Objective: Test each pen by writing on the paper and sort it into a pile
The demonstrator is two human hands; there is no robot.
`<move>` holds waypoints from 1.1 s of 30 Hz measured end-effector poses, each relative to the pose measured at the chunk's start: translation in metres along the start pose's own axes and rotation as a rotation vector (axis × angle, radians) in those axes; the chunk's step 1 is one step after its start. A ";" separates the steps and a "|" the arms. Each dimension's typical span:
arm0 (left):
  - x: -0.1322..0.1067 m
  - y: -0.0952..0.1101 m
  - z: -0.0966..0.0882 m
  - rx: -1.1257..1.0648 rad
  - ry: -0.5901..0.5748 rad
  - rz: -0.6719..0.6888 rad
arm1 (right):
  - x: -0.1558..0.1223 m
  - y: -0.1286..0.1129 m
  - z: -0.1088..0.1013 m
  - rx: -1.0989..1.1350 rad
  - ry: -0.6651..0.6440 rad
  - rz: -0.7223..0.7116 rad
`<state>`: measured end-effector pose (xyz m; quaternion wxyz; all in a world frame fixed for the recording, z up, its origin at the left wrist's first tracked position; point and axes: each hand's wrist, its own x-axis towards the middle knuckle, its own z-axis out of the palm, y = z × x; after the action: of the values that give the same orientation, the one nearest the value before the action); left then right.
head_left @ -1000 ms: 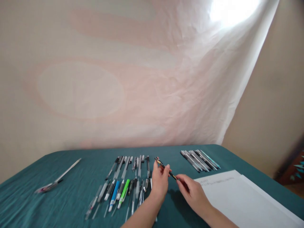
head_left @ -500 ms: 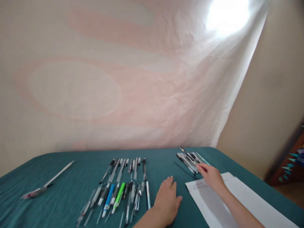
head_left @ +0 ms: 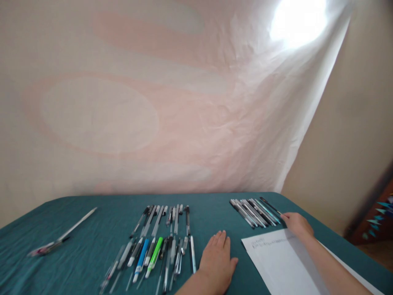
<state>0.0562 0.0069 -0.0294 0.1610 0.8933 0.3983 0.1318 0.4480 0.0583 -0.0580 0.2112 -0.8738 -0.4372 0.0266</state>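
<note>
My right hand (head_left: 297, 224) pinches the near end of a dark pen (head_left: 270, 205) at the right side of the table. Just left of that pen lies a row of pens (head_left: 253, 213), side by side and slanted. Below the right wrist are white paper sheets (head_left: 276, 262) with small handwriting near the top edge. My left hand (head_left: 217, 262) rests flat on the cloth, palm down, fingers stretched out, holding nothing. To its left lie several pens in two groups, among them a blue one (head_left: 141, 258) and a green one (head_left: 155, 256).
A dark green cloth (head_left: 86, 237) covers the table. At the far left lie a long white pen (head_left: 78, 223) and some pinkish pens (head_left: 46, 248). A pale patterned sheet (head_left: 184, 123) hangs behind the table. Colourful objects (head_left: 379, 217) stand off its right side.
My right hand has moved right, carrying the dark pen from above the row to its right end. My left hand stays in nearly the same place.
</note>
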 end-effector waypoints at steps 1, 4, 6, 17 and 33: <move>0.000 0.000 -0.001 -0.002 -0.002 0.000 | 0.002 0.001 0.001 0.000 -0.009 -0.003; 0.000 0.000 0.000 -0.007 -0.002 -0.002 | 0.003 0.004 0.005 0.008 -0.026 -0.035; 0.001 -0.001 0.002 -0.007 0.005 -0.005 | 0.003 0.005 0.008 0.019 -0.030 -0.065; 0.000 0.000 0.004 0.021 -0.001 0.005 | 0.001 0.003 0.013 0.058 0.014 -0.149; 0.003 0.013 -0.010 0.137 -0.116 -0.033 | -0.088 -0.174 0.028 0.341 -0.118 -0.671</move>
<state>0.0630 0.0031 -0.0151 0.1242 0.9016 0.4113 0.0496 0.2564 0.0921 -0.0277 0.3250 -0.6314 -0.6997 0.0784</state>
